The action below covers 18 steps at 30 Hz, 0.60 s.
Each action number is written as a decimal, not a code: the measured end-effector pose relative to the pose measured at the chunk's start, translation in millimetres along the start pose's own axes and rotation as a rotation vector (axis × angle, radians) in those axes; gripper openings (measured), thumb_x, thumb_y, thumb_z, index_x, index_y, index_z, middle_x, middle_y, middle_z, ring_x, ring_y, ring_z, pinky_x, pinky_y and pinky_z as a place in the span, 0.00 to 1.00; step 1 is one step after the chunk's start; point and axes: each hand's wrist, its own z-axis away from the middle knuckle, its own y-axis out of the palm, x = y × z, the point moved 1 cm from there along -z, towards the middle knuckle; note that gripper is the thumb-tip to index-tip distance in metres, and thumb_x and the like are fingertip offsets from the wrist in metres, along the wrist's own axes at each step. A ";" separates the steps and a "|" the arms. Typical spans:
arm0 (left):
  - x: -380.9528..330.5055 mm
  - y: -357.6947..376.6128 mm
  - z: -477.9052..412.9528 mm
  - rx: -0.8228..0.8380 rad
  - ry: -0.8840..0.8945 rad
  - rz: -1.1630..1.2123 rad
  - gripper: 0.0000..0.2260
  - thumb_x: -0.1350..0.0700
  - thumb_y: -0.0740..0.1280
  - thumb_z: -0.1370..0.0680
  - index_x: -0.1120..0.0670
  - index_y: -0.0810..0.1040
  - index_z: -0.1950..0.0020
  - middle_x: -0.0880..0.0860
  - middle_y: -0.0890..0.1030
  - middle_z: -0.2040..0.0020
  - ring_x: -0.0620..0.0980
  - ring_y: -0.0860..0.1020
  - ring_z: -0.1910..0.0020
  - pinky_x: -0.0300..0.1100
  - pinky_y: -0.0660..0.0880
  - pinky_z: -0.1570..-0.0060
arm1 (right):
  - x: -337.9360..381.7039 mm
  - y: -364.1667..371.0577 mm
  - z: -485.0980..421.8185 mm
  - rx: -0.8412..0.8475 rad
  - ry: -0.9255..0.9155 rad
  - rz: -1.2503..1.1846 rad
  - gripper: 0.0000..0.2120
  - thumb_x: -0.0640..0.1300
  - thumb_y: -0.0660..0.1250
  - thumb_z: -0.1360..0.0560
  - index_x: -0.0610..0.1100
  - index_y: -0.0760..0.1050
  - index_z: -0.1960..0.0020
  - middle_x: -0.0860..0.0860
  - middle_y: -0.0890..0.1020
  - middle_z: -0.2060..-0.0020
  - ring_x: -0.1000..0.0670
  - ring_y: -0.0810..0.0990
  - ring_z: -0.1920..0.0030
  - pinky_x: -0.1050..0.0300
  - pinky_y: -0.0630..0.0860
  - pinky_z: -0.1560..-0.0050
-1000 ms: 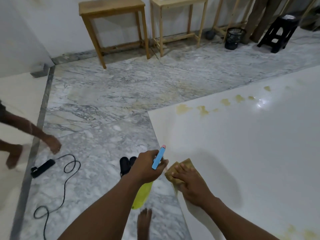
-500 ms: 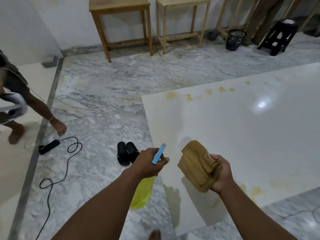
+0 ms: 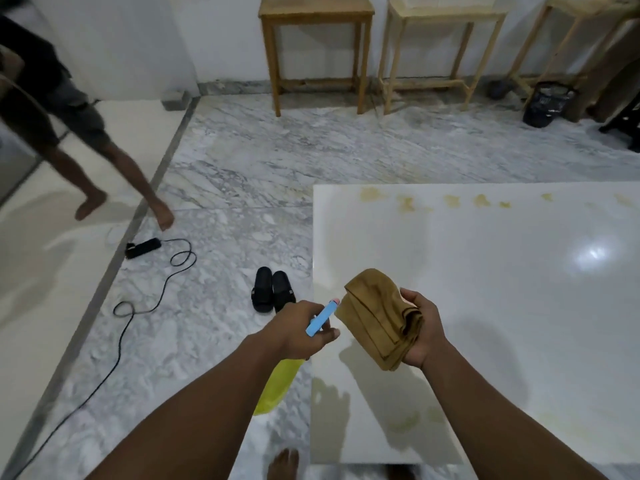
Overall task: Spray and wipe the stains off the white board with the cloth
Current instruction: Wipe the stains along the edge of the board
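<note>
The board [image 3: 502, 289] lay flat on the marble floor [image 3: 242, 168], filling the right half of the frame. Most of the job looked undone: a row of yellow stains [image 3: 450, 201] ran along its far edge near the upper right, and fainter stains [image 3: 408, 422] sat near its close edge at lower centre. The wide middle of the board looked clean and glossy, though whether it had been wiped I could not tell. The left hand [image 3: 298, 329] was clamped round a yellow spray bottle [image 3: 277, 386] with a blue nozzle [image 3: 321, 317], pointing up and right. The right hand [image 3: 420, 327] gripped the folded brown cloth [image 3: 375, 315], held in the air above the board's left edge, not touching it. Spraying and wiping both stain rows seemed to remain
</note>
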 end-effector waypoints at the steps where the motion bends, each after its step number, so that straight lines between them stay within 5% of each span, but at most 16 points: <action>1: -2.7 8.1 3.1 -0.021 -0.027 0.027 0.15 0.45 0.75 0.23 0.57 0.79 0.54 0.53 0.80 0.67 0.61 0.85 0.66 0.56 0.86 0.58 | 4.6 -1.8 -1.1 0.020 0.027 0.023 0.27 0.55 0.65 0.26 0.39 0.78 0.33 0.39 0.77 0.33 0.37 0.76 0.32 0.40 0.67 0.29; 6: -31.0 62.5 31.6 -0.136 -0.160 0.101 0.12 0.45 0.75 0.23 0.51 0.78 0.57 0.49 0.80 0.65 0.52 0.81 0.66 0.57 0.85 0.54 | 23.6 -18.9 3.7 0.128 0.135 0.223 0.23 0.54 0.61 0.22 0.37 0.85 0.49 0.38 0.85 0.53 0.39 0.85 0.57 0.47 0.80 0.49; 14: -70.2 138.5 117.0 -0.341 -0.394 0.309 0.17 0.45 0.76 0.23 0.59 0.80 0.51 0.52 0.81 0.64 0.58 0.87 0.64 0.50 0.86 0.58 | -1.8 -34.0 24.9 0.229 0.315 0.544 0.25 0.56 0.65 0.26 0.39 0.82 0.40 0.39 0.83 0.47 0.38 0.83 0.51 0.45 0.79 0.45; 18: -78.4 172.4 149.7 -0.413 -0.442 0.312 0.12 0.44 0.76 0.24 0.50 0.81 0.57 0.49 0.81 0.65 0.59 0.86 0.61 0.54 0.86 0.56 | -21.7 -49.5 45.4 0.303 0.393 0.608 0.24 0.56 0.65 0.25 0.39 0.82 0.40 0.39 0.84 0.48 0.38 0.83 0.51 0.45 0.78 0.45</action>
